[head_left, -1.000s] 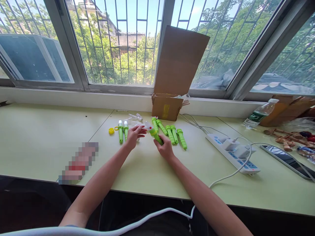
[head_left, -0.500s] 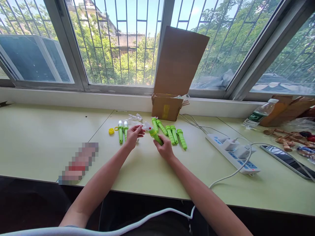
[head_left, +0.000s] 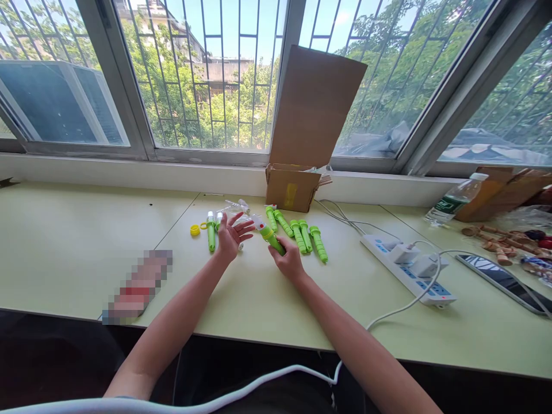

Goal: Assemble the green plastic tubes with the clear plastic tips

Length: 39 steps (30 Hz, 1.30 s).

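Note:
My right hand (head_left: 290,259) is wrapped round a green tube (head_left: 269,234) with a yellowish ring and a clear or whitish top that has a red spot. The tube tilts up to the left. Left of it, my left hand (head_left: 230,238) is palm up with its fingers spread, holding nothing. Behind that hand stand or lie two green tubes with white tops; one tube (head_left: 211,233) shows fully, the other is mostly hidden. A yellow cap (head_left: 195,230) sits beside them. Several ridged green tubes (head_left: 319,245) lie beyond my right hand.
Clear plastic bits (head_left: 242,205) lie behind my left hand. An open cardboard box (head_left: 290,190) stands against the windowsill. To the right are a power strip (head_left: 407,270) with cables, a phone (head_left: 502,282), a water bottle (head_left: 455,201) and wooden pieces (head_left: 495,244).
My left hand has come away from near the tube's top, and its fingers have gone from pinched to spread, palm up. My right hand with the tube has barely moved.

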Motion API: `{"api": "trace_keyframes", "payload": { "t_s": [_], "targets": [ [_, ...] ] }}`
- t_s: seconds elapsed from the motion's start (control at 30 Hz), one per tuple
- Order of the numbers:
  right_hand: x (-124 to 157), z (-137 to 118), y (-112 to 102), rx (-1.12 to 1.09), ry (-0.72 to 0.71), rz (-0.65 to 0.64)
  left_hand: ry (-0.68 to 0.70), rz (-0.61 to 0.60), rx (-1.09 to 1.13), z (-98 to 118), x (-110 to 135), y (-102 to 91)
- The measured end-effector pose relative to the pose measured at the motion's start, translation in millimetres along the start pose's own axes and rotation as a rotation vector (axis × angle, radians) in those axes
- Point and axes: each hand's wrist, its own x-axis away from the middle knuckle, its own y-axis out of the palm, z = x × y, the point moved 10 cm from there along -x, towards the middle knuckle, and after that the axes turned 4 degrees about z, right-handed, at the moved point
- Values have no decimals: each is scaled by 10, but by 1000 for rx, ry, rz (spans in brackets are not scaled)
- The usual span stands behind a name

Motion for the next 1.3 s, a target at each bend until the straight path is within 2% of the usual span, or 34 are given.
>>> {"api": "trace_keyframes", "payload": {
  "t_s": [0.17,0.4,0.5,0.7,1.0,1.3],
  "targets": [
    [5,2,18,5,-15,-12,7,-9,9,-17,-9,7],
    [7,27,59,94,-25,-49,256,107,-256,121,46,17],
    [5,51,80,123,-28,-64,302,108,-315,134,70,41],
    [16,80,133,131,-30,-105,303,62,-361,91,62,78],
    [17,9,73,79,-54,-42,254,61,-301,41,25,39],
    [30,44,55,206,-46,-35,238,67,-286,30,19,25]
  ]
}}
